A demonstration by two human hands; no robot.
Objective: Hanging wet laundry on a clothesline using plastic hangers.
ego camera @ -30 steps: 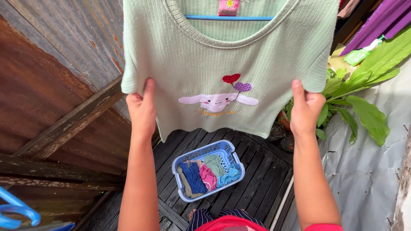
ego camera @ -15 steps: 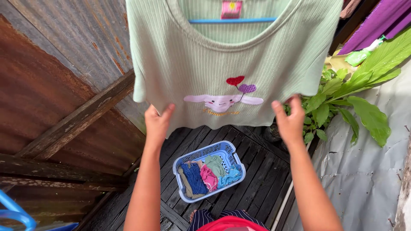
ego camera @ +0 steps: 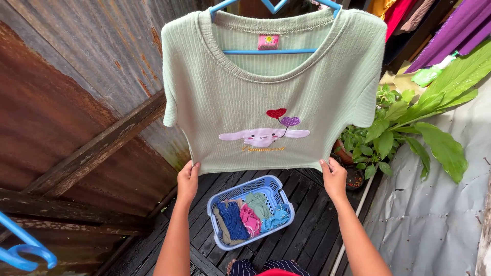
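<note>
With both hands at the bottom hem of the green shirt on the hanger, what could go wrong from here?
1. The left hand and right hand grip the hem of the green shirt; a hard pull might stretch the knit or slip it off the blue hanger.
2. If it slips, it may land on the dark wooden floor beside the blue basket.
3. The rusty metal wall is close and could stain the fabric.

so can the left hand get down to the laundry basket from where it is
Probably yes. The left hand is at the hem of the green shirt, and the blue basket sits on the dark slatted floor below it. Nothing lies between them, though it would take a bend down.
</note>
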